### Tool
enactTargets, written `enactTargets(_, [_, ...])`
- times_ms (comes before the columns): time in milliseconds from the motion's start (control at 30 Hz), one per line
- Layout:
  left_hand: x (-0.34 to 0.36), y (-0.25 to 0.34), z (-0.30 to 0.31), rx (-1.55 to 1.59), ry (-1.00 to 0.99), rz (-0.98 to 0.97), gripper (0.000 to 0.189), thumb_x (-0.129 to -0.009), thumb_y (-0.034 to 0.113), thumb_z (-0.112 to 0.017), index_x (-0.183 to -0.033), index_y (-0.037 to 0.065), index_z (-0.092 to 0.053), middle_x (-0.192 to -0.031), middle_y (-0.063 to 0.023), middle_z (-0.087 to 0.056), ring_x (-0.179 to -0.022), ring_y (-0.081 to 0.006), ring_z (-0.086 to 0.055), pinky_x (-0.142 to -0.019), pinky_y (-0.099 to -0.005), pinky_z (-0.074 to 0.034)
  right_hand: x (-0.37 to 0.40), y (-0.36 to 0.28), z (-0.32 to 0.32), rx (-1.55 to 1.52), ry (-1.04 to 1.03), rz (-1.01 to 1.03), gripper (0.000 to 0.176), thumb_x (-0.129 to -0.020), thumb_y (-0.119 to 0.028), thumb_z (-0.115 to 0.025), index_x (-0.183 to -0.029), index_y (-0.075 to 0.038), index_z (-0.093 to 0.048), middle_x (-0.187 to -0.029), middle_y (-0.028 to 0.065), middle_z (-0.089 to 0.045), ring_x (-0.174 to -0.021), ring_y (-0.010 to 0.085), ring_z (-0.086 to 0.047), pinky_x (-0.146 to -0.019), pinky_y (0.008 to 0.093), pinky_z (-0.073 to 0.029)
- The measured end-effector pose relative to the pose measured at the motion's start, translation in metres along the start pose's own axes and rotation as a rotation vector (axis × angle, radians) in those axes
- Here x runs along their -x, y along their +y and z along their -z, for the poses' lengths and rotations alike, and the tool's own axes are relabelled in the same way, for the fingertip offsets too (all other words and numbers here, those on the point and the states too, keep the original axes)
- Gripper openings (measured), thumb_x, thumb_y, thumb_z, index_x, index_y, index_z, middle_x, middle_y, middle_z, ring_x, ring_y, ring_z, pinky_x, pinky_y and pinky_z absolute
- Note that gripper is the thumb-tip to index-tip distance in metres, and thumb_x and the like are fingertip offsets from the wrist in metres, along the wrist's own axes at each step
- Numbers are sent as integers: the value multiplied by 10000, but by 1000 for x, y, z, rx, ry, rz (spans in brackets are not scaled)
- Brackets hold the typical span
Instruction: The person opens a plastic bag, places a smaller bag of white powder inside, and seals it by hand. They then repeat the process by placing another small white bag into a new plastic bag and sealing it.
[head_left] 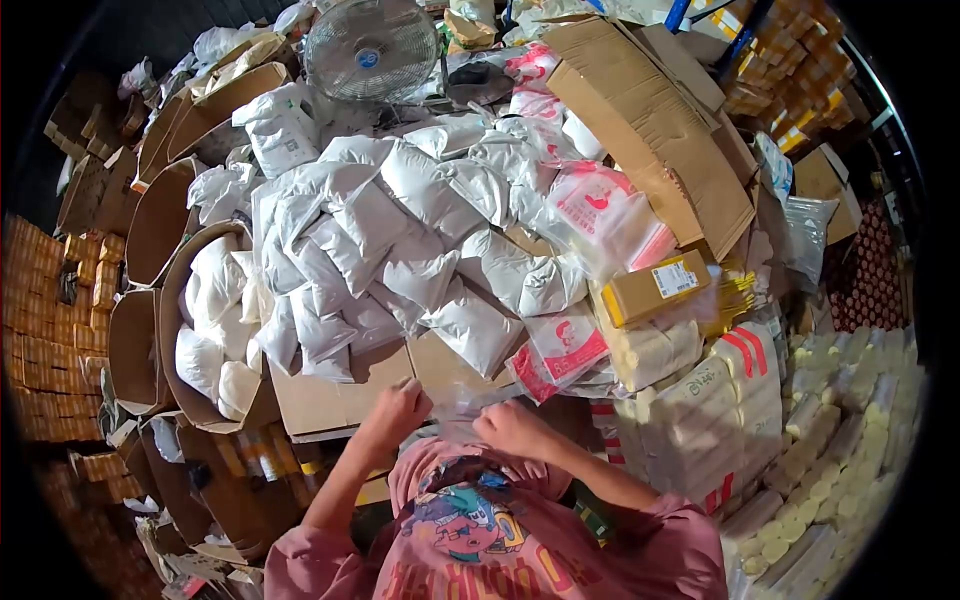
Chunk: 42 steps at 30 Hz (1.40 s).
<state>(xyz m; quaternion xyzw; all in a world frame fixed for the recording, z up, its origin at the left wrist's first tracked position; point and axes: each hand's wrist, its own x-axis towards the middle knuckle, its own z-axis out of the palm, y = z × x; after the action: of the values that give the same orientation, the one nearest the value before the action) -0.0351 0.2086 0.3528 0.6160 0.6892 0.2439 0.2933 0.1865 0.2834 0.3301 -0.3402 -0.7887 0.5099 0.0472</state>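
Both of my hands are at the front edge of a cardboard-covered table, close to my body. My left hand (pixel 398 410) is closed in a fist at one side of a thin clear plastic bag (pixel 455 408). At the bag's other side my right hand (pixel 512 430) is also closed, its fingers curled in. The bag stretches between the two fists; its lower part is hard to make out. Just beyond lies a heap of filled white bags (pixel 375 220), the nearest being a white bag (pixel 472 328). Flat pink-printed plastic bags (pixel 565 345) lie to the right.
A box of white sacks (pixel 215 330) stands left of the table. A fan (pixel 370 50) is at the back. A small carton (pixel 655 288) and a large cardboard sheet (pixel 655 120) are on the right, above wrapped packs (pixel 710 410) and clear-wrapped rolls (pixel 830 480).
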Motion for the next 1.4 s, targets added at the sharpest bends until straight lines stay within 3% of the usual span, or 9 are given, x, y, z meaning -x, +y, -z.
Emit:
enactTargets(133, [1, -24, 13, -471, -115, -221, 108, -798, 73, -562, -723, -5, -557, -775, -148, -559, -751, -307, -602, -657, -393, -517, -8, 1, 19, 152, -42, -209, 368, -841, -268, -523, -716, 63, -625, -704, 296, -586, -715, 437, -630, -642, 487, -506])
enactTargets(300, [-5, -30, 13, -471, -246, -194, 239, -834, 130, -558, -672, -46, -570, -686, -194, -586, -655, -403, -588, -611, -451, -485, -10, 8, 15, 405, -67, -279, 363, -799, -291, -549, -735, 49, -658, -715, 285, -615, -729, 430, -643, -703, 471, -526])
enactTargets(600, [2, 1, 12, 18, -72, 358, 273, -824, 149, -561, -662, -68, -596, -706, -274, -576, -672, -459, -568, -634, -496, -469, -5, 25, 17, 387, -39, -300, 360, -779, -295, -597, -715, 54, -656, -703, 281, -614, -690, 419, -638, -665, 465, -519])
enactTargets(767, [12, 2, -9, 15, -140, 64, 215, -850, 140, -558, -740, -45, -550, -736, -227, -581, -708, -426, -577, -632, -463, -464, -5, 24, 6, 246, 258, -12, 119, -777, -94, -640, -830, 3, -595, -942, 194, -558, -781, 375, -617, -649, 433, -520])
enactTargets(900, [4, 7, -22, -27, -246, -87, 171, -861, 132, -553, -808, -26, -513, -771, -197, -536, -748, -406, -570, -664, -449, -467, -20, 4, 5, 161, 534, 322, 193, -765, 9, -628, -900, -20, -493, -890, 178, -533, -736, 374, -582, -625, 409, -483])
enactTargets(967, [-5, 17, -21, -99, -244, -46, 116, -838, 92, -566, -849, -13, -520, -822, -184, -534, -772, -375, -576, -683, -441, -477, -25, 4, 6, 156, 547, 273, 177, -774, 12, -619, -889, -21, -489, -864, 170, -538, -731, 368, -582, -636, 409, -486])
enactTargets(1100, [-19, 28, -30, -186, 134, -344, 138, -778, 21, -622, -908, 22, -578, -1013, -157, -523, -873, -300, -571, -707, -397, -489, -24, 17, 6, 28, 545, 56, 132, -797, 6, -588, -881, 1, -487, -815, 202, -547, -767, 409, -570, -604, 441, -456])
enactTargets(1233, [-15, 44, -46, -1, -130, -430, 175, -799, 231, -702, -807, 66, -646, -822, -63, -598, -884, -255, -552, -751, -385, -480, -19, 38, 9, -106, 549, -193, 147, -760, -5, -589, -856, 2, -477, -724, 229, -545, -737, 450, -556, -601, 470, -424])
enactTargets(1400, [-12, 23, -61, -70, -332, -552, 174, -800, 208, -662, -724, 60, -611, -793, -47, -596, -853, -264, -567, -758, -376, -483, -5, 91, 12, 23, 395, -387, 124, -714, -46, -618, -735, 20, -515, -665, 188, -595, -672, 386, -619, -583, 419, -472])
